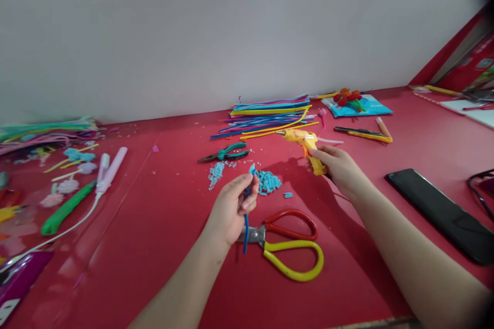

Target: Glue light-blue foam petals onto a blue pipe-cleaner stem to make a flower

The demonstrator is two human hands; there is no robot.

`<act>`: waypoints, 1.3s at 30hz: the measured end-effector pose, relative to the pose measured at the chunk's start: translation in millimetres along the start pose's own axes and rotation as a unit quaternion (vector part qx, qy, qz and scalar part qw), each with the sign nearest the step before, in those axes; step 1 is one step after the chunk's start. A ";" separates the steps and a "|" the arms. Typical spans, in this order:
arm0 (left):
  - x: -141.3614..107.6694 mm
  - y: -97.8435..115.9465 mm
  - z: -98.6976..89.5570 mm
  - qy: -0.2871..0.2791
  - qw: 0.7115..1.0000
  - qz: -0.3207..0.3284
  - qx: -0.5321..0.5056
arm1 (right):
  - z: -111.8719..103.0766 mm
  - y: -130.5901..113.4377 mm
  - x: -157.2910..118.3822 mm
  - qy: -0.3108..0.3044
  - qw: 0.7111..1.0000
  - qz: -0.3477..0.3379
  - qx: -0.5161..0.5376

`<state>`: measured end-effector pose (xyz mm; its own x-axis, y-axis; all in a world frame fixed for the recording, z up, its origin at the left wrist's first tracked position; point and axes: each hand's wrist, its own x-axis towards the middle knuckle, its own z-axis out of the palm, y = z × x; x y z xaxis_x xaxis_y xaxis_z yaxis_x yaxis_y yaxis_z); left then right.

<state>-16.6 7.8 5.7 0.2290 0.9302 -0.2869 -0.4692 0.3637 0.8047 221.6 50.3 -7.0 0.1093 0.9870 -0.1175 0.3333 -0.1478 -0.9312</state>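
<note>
Pinched in the fingers of my left hand (pixel 235 205) is a blue pipe cleaner (pixel 246 226), its lower end hanging down and a light-blue tip showing above the fingertips. My right hand (pixel 341 172) grips a yellow glue gun (pixel 304 139) by its handle, with the nozzle pointing left. Below my left hand lie scissors (pixel 293 244) with one red and one yellow handle, their blades partly hidden. A pile of short light-blue pieces (pixel 269 183) sits just beyond the left fingertips. Green-handled pliers (pixel 226 152) and blue fluff (pixel 216 174) lie farther left.
Bundled pipe cleaners (pixel 270 115) lie along the wall. At right are a black phone (pixel 440 213), a utility knife (pixel 363 132) and a blue packet (pixel 372 106) with red flowers on it. On the left lie a pink corded tool (pixel 111 169), a green-handled tool (pixel 65 211) and a purple power strip (pixel 23 282).
</note>
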 end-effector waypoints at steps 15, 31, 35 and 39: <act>0.9 9.3 -1.6 -0.014 0.997 -0.068 0.019 | 15.2 -40.5 -34.6 -0.171 0.965 0.005 0.197; -13.3 1.9 -9.1 0.003 0.976 -0.178 -0.125 | 20.4 -18.2 -71.1 -0.189 0.981 -0.019 0.029; -14.0 2.3 -11.0 -0.001 0.969 -0.193 -0.156 | 20.8 -13.5 -71.3 -0.162 0.986 0.008 0.033; -12.1 4.2 -12.7 -0.008 0.966 -0.191 -0.175 | 22.1 -12.0 -70.3 -0.141 0.989 0.028 0.036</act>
<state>-32.2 -1.3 6.0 0.4544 0.7255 -0.5168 -0.6073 0.6768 0.4161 189.2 -15.9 4.8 -0.1431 0.9570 -0.2524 0.2663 -0.2084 -0.9411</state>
